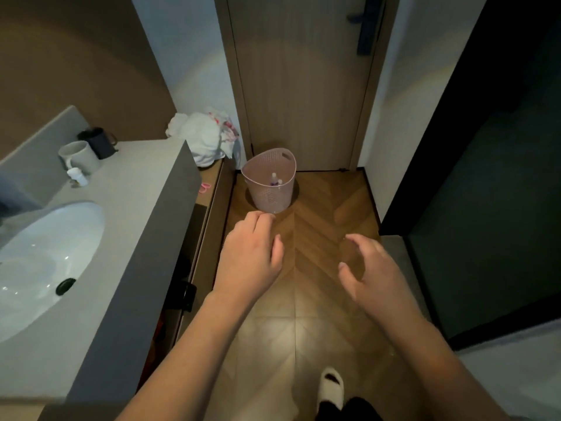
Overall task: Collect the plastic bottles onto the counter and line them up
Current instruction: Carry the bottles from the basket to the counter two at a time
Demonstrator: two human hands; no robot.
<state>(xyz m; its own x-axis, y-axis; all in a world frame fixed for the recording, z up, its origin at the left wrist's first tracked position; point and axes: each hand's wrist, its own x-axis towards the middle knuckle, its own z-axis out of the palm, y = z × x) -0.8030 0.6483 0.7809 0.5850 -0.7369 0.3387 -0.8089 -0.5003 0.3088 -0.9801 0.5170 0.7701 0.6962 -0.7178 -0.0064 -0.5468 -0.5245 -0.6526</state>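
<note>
A pale pink perforated basket [271, 198] stands on the wooden floor in front of the door. Inside it I see the white-capped tops of two plastic bottles [275, 179]. A small white bottle [78, 176] lies on the grey counter [130, 189] near the mugs. My left hand [250, 253] reaches forward just short of the basket, fingers loosely curled, holding nothing. My right hand [368, 270] hovers to the right above the floor, fingers spread and empty.
A white sink [45, 253] is set into the counter at the left. A white mug [79, 156] and a dark mug [98, 142] stand at the back. White bags [206, 136] sit on a lower shelf. The door [303, 83] is closed. A slippered foot [331, 387] shows below.
</note>
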